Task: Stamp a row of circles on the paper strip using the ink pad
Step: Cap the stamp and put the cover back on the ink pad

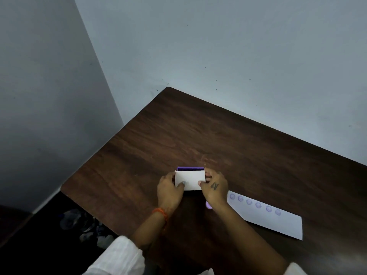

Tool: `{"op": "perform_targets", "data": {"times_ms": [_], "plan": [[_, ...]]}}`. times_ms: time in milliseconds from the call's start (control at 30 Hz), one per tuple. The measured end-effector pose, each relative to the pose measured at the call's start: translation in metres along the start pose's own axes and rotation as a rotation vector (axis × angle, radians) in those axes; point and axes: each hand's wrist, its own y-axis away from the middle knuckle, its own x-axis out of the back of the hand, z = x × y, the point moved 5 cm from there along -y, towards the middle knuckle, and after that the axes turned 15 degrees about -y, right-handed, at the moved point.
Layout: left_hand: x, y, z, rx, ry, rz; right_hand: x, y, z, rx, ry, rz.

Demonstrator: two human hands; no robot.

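— Item one, the ink pad?

— A flat rectangular ink pad [190, 168], purple, only its far edge showing above a plain white lid [189, 180], matt like card. It sat on the worktop [218, 139], a dark brown wood-grain surface with a rounded corner, pushed against pale grey walls.

— Your hands on it?

— My left hand [169, 190] gripped the lid's left end, thumb on top, fingers curled round the side. My right hand [215, 188] gripped the right end the same way, thumb on the white face. Both were closed on the lid.

— The stamp?

— A small rounded lilac piece [208, 205], smooth, showed just under my right wrist. I could not tell whether it was the stamp, nor whether it touched the worktop.

— Item two, the paper strip?

— A long white paper strip [278, 223], flat on the worktop, just right of my right forearm and running away to the right. Six round purple circles [255, 204] stood in a row along its far edge, faint and evenly spaced; the right end was blank.

— Anything else?

— An orange thread band [159, 212] on my left wrist; white sleeves [119, 257], slightly crumpled.
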Motion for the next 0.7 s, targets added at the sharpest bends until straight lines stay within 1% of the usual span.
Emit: {"op": "perform_targets", "data": {"times_ms": [233,700], "plan": [[-0.012,-0.004,-0.001,0.037,-0.056,-0.032,-0.007,-0.008,0.011,-0.045,-0.010,-0.022],[-0.016,-0.010,0.000,0.039,-0.065,-0.006,-0.011,-0.014,0.023,-0.103,-0.042,0.002]]}}
